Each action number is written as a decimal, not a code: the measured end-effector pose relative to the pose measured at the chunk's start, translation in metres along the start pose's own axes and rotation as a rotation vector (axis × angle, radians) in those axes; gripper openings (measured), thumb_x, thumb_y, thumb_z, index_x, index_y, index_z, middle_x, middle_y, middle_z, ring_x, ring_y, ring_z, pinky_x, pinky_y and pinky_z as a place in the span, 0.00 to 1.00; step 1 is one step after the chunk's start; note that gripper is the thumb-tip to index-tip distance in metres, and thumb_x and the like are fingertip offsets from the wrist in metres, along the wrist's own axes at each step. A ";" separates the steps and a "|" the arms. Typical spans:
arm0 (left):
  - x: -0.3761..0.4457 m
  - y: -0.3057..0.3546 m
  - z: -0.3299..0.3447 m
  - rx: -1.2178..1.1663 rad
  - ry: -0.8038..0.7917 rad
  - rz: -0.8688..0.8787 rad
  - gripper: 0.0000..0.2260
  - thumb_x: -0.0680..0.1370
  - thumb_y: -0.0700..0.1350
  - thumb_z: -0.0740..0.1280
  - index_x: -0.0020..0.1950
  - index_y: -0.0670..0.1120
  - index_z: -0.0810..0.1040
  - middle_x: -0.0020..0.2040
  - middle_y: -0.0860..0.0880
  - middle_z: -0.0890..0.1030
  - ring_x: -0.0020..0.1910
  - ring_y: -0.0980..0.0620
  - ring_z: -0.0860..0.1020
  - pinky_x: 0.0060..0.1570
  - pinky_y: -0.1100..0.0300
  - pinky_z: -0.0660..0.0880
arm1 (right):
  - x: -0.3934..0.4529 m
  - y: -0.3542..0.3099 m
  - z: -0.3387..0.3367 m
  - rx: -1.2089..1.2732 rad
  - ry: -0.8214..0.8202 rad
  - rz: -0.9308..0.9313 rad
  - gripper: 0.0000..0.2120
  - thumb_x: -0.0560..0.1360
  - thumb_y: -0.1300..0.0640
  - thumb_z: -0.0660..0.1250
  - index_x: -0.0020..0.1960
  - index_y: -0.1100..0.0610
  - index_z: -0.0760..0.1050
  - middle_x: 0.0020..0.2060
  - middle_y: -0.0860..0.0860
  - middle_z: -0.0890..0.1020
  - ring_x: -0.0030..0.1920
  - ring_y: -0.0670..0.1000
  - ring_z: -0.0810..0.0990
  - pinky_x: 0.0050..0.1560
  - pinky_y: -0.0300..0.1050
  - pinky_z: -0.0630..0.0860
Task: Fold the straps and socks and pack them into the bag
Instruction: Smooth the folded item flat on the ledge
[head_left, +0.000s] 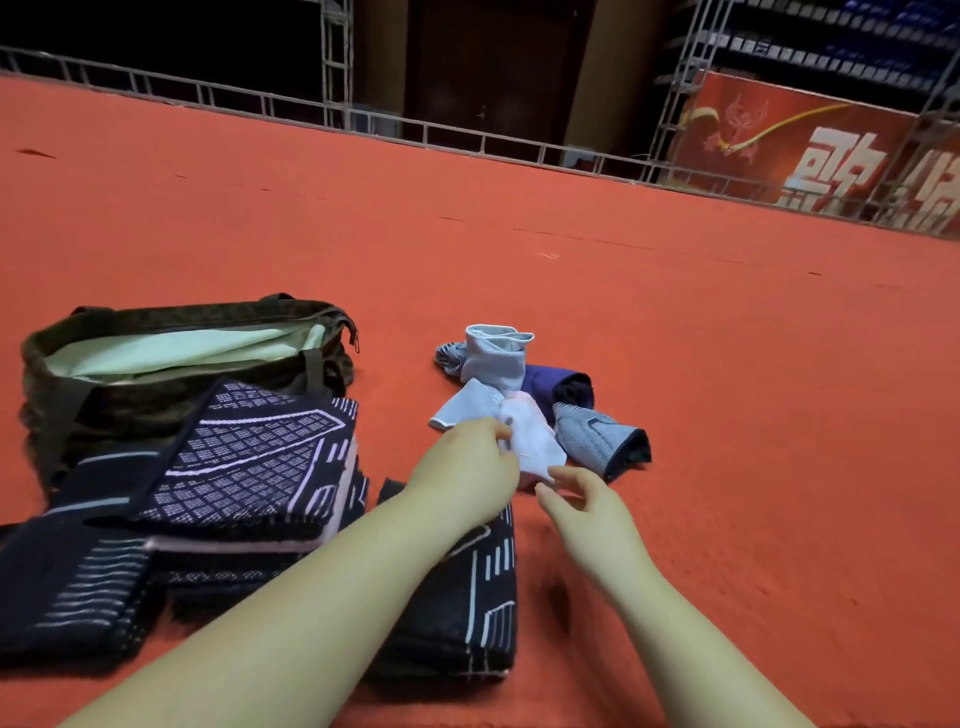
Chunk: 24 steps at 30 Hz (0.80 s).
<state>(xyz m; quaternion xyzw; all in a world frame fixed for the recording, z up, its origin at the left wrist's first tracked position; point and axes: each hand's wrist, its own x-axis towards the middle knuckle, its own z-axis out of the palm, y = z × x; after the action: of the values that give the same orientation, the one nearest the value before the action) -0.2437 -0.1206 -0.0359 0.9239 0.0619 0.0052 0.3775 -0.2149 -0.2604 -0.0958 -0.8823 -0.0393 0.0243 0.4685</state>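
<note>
A small heap of socks lies on the red carpet: a light blue sock (493, 358) on top, a purple one (550, 384) behind, a grey-blue one (597, 431) at the right. My left hand (467, 467) pinches a pale pink sock (530, 441) at its left edge. My right hand (582, 499) touches that sock's lower tip with thumb and forefinger. A dark open bag (182, 353) with a pale green lining stands at the left. Folded dark patterned straps (234, 467) are stacked in front of it, another (467, 597) under my left forearm.
The red carpet (675, 338) stretches wide to the right and beyond the socks. A metal truss railing (363, 124) borders its far edge. A red banner (810, 150) with white characters stands at the back right.
</note>
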 end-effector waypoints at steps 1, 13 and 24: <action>0.015 0.002 0.005 -0.016 -0.033 -0.044 0.13 0.80 0.43 0.58 0.60 0.46 0.79 0.59 0.45 0.80 0.59 0.44 0.76 0.56 0.56 0.73 | 0.009 0.004 0.002 0.045 0.005 0.086 0.13 0.76 0.54 0.67 0.60 0.55 0.74 0.52 0.46 0.78 0.53 0.47 0.77 0.59 0.44 0.72; 0.109 -0.004 0.040 -0.181 -0.316 -0.460 0.21 0.81 0.54 0.59 0.67 0.41 0.69 0.57 0.41 0.80 0.45 0.47 0.73 0.49 0.55 0.70 | 0.067 0.001 0.025 0.905 0.048 0.571 0.03 0.78 0.64 0.63 0.49 0.60 0.75 0.38 0.54 0.78 0.38 0.50 0.77 0.36 0.41 0.78; 0.082 -0.004 0.015 -0.740 -0.257 -0.308 0.08 0.81 0.40 0.62 0.58 0.41 0.76 0.50 0.43 0.81 0.42 0.49 0.79 0.48 0.53 0.78 | 0.043 -0.003 0.011 0.944 0.221 0.385 0.18 0.73 0.49 0.70 0.58 0.58 0.73 0.47 0.51 0.80 0.42 0.48 0.78 0.36 0.41 0.72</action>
<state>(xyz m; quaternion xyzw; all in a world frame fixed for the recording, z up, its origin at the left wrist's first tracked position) -0.1618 -0.1184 -0.0523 0.6992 0.1456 -0.1446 0.6849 -0.1727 -0.2455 -0.0992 -0.5635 0.1888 0.0318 0.8036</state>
